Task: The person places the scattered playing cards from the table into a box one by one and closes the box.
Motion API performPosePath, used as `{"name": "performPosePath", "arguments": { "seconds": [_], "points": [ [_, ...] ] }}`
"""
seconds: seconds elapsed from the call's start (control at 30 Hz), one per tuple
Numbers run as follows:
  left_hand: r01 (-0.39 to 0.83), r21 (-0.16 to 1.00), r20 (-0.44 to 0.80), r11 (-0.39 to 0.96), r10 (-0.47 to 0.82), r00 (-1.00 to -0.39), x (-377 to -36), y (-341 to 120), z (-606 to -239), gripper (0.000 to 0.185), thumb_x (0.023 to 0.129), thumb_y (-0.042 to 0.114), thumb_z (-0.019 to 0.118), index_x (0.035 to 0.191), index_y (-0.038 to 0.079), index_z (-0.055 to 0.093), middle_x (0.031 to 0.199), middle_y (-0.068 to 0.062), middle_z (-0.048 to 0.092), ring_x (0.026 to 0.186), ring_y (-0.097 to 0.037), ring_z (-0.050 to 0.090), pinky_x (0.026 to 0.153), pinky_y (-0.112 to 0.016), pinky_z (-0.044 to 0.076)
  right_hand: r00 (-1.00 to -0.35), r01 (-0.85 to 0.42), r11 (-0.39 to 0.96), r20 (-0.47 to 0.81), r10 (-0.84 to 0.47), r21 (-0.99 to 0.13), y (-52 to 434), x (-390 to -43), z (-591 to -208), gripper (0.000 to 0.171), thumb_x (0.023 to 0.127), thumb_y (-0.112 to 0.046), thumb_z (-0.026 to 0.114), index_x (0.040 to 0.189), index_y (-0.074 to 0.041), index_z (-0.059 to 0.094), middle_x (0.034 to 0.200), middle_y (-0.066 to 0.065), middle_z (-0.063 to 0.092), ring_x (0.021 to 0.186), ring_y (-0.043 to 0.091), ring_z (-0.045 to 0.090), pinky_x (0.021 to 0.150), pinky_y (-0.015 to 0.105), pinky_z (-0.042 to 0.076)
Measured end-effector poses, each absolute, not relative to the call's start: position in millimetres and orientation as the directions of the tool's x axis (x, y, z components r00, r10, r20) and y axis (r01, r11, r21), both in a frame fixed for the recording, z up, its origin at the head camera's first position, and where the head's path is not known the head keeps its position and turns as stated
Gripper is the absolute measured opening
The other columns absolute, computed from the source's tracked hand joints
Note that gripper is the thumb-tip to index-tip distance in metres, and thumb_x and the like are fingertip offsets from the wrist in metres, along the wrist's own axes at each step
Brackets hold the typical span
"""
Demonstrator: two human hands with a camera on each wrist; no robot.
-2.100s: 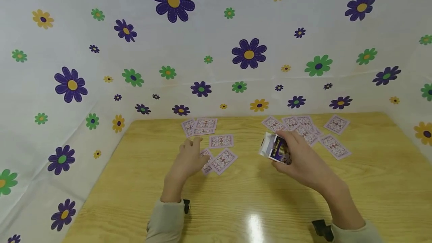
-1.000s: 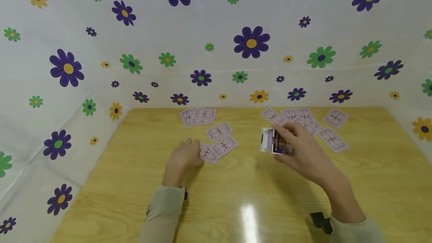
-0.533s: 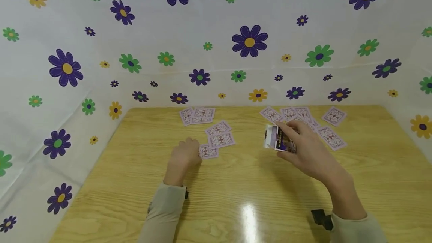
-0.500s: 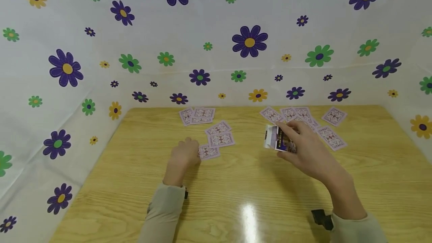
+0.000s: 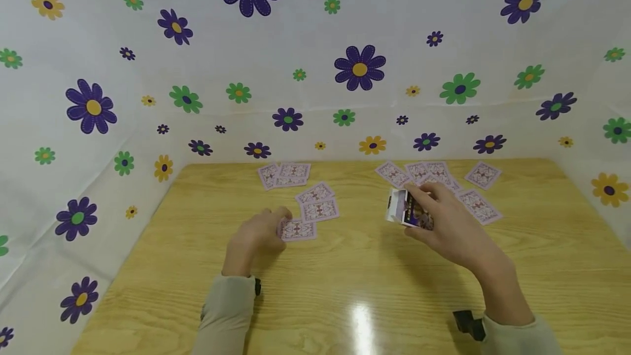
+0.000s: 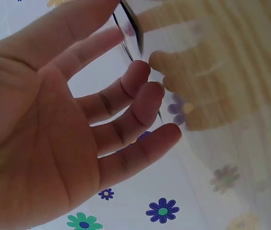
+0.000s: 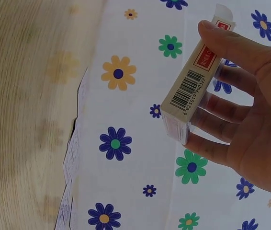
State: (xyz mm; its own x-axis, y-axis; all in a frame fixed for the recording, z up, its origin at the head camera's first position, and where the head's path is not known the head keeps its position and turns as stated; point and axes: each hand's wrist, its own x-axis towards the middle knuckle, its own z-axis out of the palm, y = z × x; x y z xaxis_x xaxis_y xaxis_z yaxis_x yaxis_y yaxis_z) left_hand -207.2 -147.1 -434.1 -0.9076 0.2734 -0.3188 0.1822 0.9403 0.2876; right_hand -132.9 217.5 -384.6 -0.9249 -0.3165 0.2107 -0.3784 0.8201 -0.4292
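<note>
The card faces point(image 5: 319, 210) cannot be read; the card box point(image 5: 410, 213) is partly hidden by the right hand point(image 5: 446, 223).

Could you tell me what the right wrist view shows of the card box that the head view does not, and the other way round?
Only the right wrist view shows the barcode and the red label on the narrow side of the card box.

Only the head view shows the box's purple printed face, its open white flap, the left hand at a face-down card, and two spreads of cards on the wooden table.

Both show the right hand gripping the box above the table, with the flowered sheet behind.
</note>
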Motion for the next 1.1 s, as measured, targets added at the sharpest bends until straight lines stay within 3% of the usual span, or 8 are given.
{"name": "performPosePath", "arguments": {
  "seconds": [0.1,0.4,0.57,0.77,0.93,1.1],
  "points": [
    [0.169,0.289,-0.347,0.942,0.268,-0.899,-205.5,-146.7,-432.8,0.058,0.078,0.010,0.077,0.132,0.020,0.058,0.111,-0.010,0.056,0.093,-0.025,0.052,0.081,-0.045,0.048,-0.927,-0.373,0.823,0.205,-0.314,-0.428,217.3,-131.7,-383.9,0.080,0.083,-0.020,0.081,0.151,-0.005,0.041,0.134,0.025,0.047,0.114,0.041,0.052,0.092,0.056,0.049],
    [0.190,0.274,-0.372,0.943,0.286,-0.883,-195.8,-141.8,-425.0,0.043,0.069,0.004,0.083,0.101,0.013,0.057,0.099,-0.008,0.049,0.090,-0.026,0.046,0.076,-0.041,0.045,-0.930,-0.365,0.822,0.197,-0.309,-0.437,209.6,-130.1,-383.2,0.082,0.082,-0.020,0.082,0.151,-0.009,0.041,0.135,0.025,0.047,0.113,0.040,0.053,0.091,0.055,0.050],
    [0.189,0.338,-0.390,0.922,0.320,-0.863,-194.8,-142.6,-424.7,0.042,0.066,0.000,0.083,0.095,0.010,0.054,0.091,-0.006,0.048,0.083,-0.023,0.046,0.070,-0.034,0.041,-0.937,-0.348,0.809,0.177,-0.300,-0.473,206.1,-127.6,-383.4,0.082,0.082,-0.018,0.082,0.152,-0.010,0.040,0.136,0.024,0.044,0.111,0.038,0.054,0.089,0.052,0.052],
    [0.176,0.440,-0.407,0.881,0.371,-0.835,-195.8,-139.8,-427.1,0.040,0.068,-0.004,0.082,0.095,0.008,0.055,0.085,-0.004,0.052,0.078,-0.019,0.048,0.067,-0.030,0.039,-0.938,-0.346,0.812,0.170,-0.301,-0.469,205.5,-126.0,-384.0,0.080,0.082,-0.019,0.083,0.151,-0.008,0.042,0.138,0.024,0.043,0.112,0.039,0.054,0.090,0.053,0.052],
    [0.156,0.437,-0.433,0.886,0.359,-0.827,-194.7,-137.8,-427.4,0.041,0.073,0.001,0.083,0.102,0.009,0.055,0.089,-0.005,0.054,0.080,-0.019,0.050,0.070,-0.032,0.042,-0.938,-0.348,0.813,0.172,-0.302,-0.466,205.2,-124.9,-383.7,0.079,0.082,-0.020,0.083,0.149,-0.007,0.043,0.138,0.024,0.043,0.112,0.038,0.054,0.091,0.053,0.051],
    [0.160,0.434,-0.429,0.886,0.360,-0.828,-194.0,-139.4,-427.7,0.029,0.076,0.001,0.082,0.094,0.006,0.059,0.087,-0.004,0.057,0.079,-0.018,0.051,0.069,-0.030,0.043,-0.937,-0.350,0.816,0.175,-0.303,-0.461,205.6,-123.7,-384.1,0.079,0.082,-0.020,0.082,0.150,-0.006,0.043,0.139,0.024,0.043,0.114,0.039,0.053,0.092,0.054,0.050]
  ]
}}
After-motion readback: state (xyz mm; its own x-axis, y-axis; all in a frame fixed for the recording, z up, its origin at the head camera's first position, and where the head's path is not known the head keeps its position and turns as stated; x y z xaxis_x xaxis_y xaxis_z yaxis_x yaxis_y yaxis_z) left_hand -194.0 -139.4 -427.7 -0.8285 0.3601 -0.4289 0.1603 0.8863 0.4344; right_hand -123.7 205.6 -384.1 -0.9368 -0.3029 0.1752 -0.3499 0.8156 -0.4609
